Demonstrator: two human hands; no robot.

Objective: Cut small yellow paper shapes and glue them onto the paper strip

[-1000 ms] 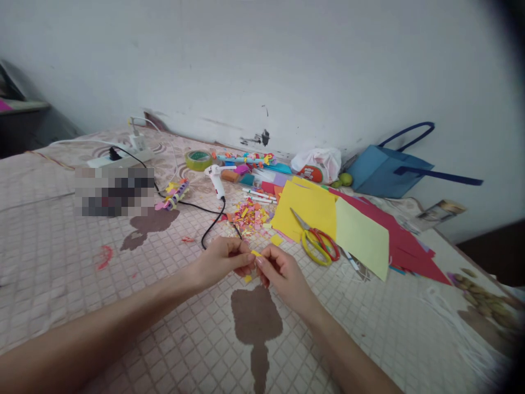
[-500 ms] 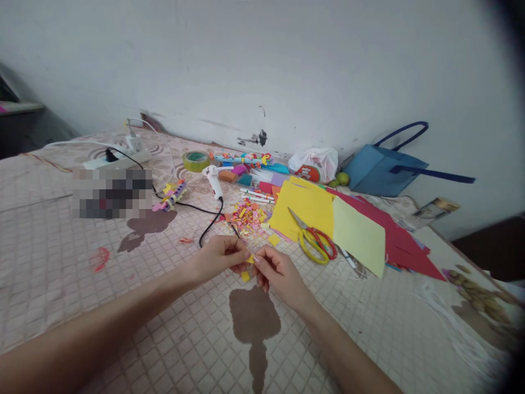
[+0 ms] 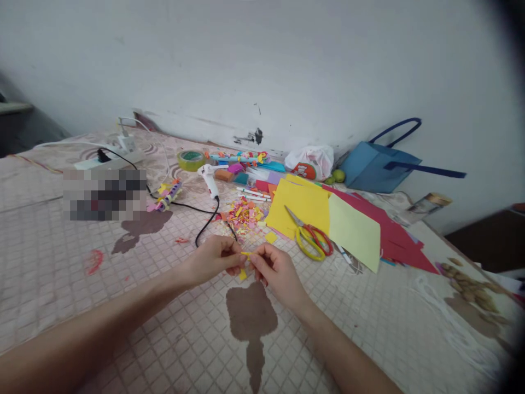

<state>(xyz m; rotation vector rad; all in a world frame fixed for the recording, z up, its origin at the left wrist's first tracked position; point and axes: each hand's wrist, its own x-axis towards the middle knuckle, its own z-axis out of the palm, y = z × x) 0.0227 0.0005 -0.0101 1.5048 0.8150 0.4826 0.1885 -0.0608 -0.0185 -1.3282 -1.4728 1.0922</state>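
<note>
Between my two hands is a small piece of yellow paper, pinched by the fingertips from both sides. My left hand is closed on its left end, and my right hand grips the other end with thumb and forefinger. Just below the fingers lies a small yellow square on the tablecloth. Another yellow square rests beyond my right hand. Scissors with red and yellow handles lie partly on a yellow sheet.
A white glue gun with a black cord stands behind a heap of paper scraps. Green tape, a decorated purple stick and a power strip are at left. Red sheets and a blue bag are at right.
The view has shifted slightly, so the table's things sit a little further left. The yellow paper between my fingers now shows as a thinner strip; both hands keep their pinch.
</note>
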